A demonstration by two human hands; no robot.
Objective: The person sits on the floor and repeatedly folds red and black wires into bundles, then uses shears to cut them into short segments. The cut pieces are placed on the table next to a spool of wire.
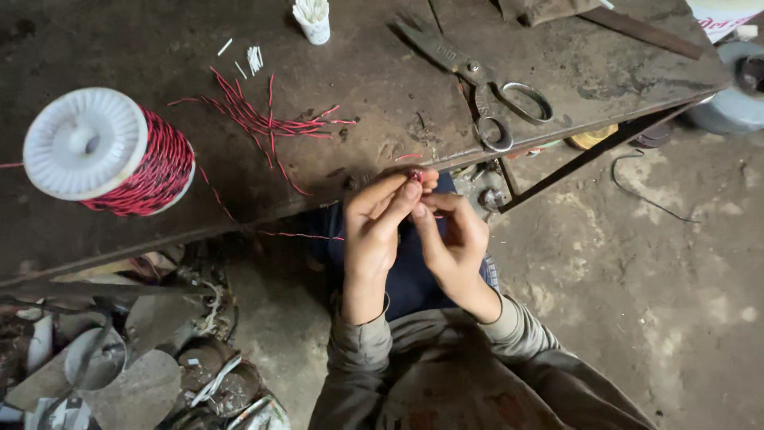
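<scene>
Grey sleeves (446,358) of the person fill the lower centre, nearest the camera; forearms rise from them toward the worktop edge.

Left hand (374,227): fingers curled, thumb and forefinger tips pinched on a short piece of red wire (416,175) held just in front of the worktop (382,87) edge. Grip narrow, closed on the wire.

Right hand (454,239): fingers bent inward, tips meeting the left hand's fingertips at the same wire piece. Grip narrow; pinch appears to be on the wire's lower part, though the exact contact is hidden by the fingers.

A thin red strand (294,234) runs leftward from the hands, below the worktop edge, toward the spool side.

On the worktop:
- Spool (111,155) with white flange, wound with twisted red-and-black wire, lying on its side at far left.
- Loose bundle of cut red wire lengths (263,119), centre-left, well apart from the hands.
- Small white sleeve pieces (253,57) scattered just beyond the bundle.
- White cup (313,20) of white sticks at top edge.
- Large metal scissors (477,76), closed, handles pointing toward the worktop edge, near the hands on the right.

Floor (660,271): bare, dusty; a dark cord (645,191) lies on it at right. Metal scrap (143,358) is piled at lower left under the worktop.
</scene>
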